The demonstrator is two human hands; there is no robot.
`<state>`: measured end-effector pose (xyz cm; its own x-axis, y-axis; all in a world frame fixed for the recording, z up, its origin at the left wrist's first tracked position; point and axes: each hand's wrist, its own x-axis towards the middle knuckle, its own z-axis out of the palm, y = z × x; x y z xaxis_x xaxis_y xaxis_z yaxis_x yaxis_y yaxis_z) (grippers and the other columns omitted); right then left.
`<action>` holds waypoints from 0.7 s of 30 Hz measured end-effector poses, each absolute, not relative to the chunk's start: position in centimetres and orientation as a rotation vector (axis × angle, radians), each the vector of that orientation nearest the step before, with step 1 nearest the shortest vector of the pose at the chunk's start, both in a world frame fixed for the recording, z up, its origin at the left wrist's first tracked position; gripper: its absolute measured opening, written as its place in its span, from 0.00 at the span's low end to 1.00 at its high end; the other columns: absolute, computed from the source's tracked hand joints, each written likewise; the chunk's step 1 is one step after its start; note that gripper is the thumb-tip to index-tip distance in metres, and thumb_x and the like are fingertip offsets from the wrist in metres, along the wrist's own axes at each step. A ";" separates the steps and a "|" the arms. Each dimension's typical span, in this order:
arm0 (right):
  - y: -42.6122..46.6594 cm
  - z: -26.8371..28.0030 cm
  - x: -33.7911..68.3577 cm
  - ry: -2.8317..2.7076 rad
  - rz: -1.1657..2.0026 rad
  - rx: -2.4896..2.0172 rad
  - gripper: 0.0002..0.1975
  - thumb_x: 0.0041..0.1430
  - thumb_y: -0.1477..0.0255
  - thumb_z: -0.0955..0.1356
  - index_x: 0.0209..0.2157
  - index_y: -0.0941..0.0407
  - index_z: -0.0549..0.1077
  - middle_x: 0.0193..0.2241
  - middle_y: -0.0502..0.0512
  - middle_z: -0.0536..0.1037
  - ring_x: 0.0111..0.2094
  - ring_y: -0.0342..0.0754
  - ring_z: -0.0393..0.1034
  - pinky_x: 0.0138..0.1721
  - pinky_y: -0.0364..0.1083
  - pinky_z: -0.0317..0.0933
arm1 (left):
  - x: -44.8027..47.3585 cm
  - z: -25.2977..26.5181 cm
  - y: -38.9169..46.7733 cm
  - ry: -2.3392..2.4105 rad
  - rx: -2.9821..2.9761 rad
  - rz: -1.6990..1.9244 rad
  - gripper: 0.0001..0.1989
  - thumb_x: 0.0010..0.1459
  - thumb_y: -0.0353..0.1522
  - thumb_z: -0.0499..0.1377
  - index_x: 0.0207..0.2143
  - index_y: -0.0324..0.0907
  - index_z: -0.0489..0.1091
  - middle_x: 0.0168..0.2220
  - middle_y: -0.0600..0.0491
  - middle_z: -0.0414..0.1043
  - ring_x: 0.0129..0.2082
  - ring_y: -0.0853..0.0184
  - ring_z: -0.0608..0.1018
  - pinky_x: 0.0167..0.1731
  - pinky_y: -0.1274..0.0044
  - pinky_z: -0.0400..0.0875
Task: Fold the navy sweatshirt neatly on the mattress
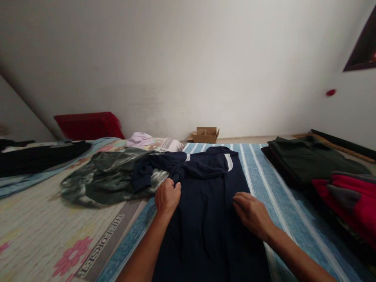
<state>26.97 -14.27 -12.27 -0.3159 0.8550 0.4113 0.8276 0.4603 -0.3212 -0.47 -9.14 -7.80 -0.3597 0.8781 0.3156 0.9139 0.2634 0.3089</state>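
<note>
A dark navy garment point(205, 211) with white bands near its shoulders was spread flat on a blue striped sheet point(282, 203), running from the near edge towards the far wall. The left hand point(167, 196) was curled into a loose fist on the garment's left side, where a sleeve was bunched; whether cloth was pinched inside it could not be told. The right hand point(249, 211) was laid flat and open on the garment's right half, nothing being gripped.

The striped sheet was laid beside a floral mat point(53, 231) bearing printed lettering along its border. A plain pale wall point(182, 66) was seen behind, with bare floor along its foot.

A crumpled grey-green garment point(102, 176) lay just left of the navy one, touching its sleeve. Beyond it, a pale lilac cloth point(141, 139) and a red cushion point(88, 125) were seen near the wall, and black clothing point(38, 154) at the far left edge. At the right edge, folded dark green clothes point(305, 160) and a red and grey piece point(349, 196) were stacked.

A small cardboard box point(206, 135) stood open by the wall; its contents could not be seen.
</note>
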 end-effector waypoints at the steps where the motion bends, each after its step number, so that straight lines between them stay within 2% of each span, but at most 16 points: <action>1: -12.9 -12.0 26.7 -2.193 0.109 -1.461 0.12 0.61 0.73 0.59 0.34 0.56 0.73 0.36 0.55 0.75 0.37 0.47 0.70 0.39 0.44 0.62 | -1.4 -8.0 -9.0 -2.541 -1.710 -0.713 0.12 0.54 0.40 0.53 0.27 0.41 0.69 0.29 0.47 0.74 0.33 0.57 0.76 0.32 0.73 0.65; 4: -8.7 -11.6 25.8 -2.170 0.186 -1.635 0.12 0.61 0.72 0.59 0.36 0.55 0.73 0.37 0.55 0.75 0.38 0.47 0.70 0.37 0.43 0.60 | -2.9 -9.0 -8.4 -2.745 -1.727 -0.910 0.19 0.50 0.48 0.54 0.20 0.42 0.68 0.23 0.49 0.72 0.29 0.58 0.76 0.27 0.74 0.64; 6: -5.9 -11.7 25.3 -2.133 0.208 -1.707 0.12 0.61 0.71 0.60 0.39 0.55 0.73 0.40 0.56 0.74 0.41 0.48 0.69 0.40 0.43 0.59 | -3.2 -9.5 -8.0 -2.756 -1.728 -1.071 0.20 0.48 0.50 0.54 0.21 0.42 0.69 0.23 0.50 0.72 0.28 0.59 0.75 0.26 0.74 0.63; 10: -2.2 -13.0 24.8 -2.110 0.210 -1.724 0.13 0.59 0.71 0.61 0.44 0.56 0.72 0.44 0.57 0.72 0.46 0.49 0.66 0.43 0.43 0.58 | -3.3 -9.8 -7.0 -2.653 -1.621 -1.146 0.17 0.48 0.46 0.55 0.28 0.42 0.71 0.27 0.50 0.73 0.29 0.59 0.75 0.28 0.73 0.65; 15: -1.2 -15.1 24.7 -2.089 0.147 -1.669 0.14 0.58 0.72 0.62 0.46 0.57 0.69 0.47 0.58 0.70 0.49 0.50 0.63 0.46 0.44 0.58 | -3.7 -10.0 -6.0 -2.378 -1.609 -1.073 0.17 0.50 0.45 0.54 0.31 0.42 0.71 0.33 0.47 0.72 0.32 0.60 0.74 0.33 0.73 0.67; 21: -1.3 -16.1 24.6 -2.076 0.120 -1.651 0.16 0.58 0.74 0.61 0.49 0.57 0.67 0.48 0.58 0.69 0.50 0.50 0.62 0.48 0.46 0.59 | -4.1 -9.9 -5.5 -2.235 -1.610 -1.185 0.12 0.50 0.41 0.52 0.26 0.43 0.69 0.30 0.51 0.70 0.31 0.63 0.73 0.34 0.75 0.66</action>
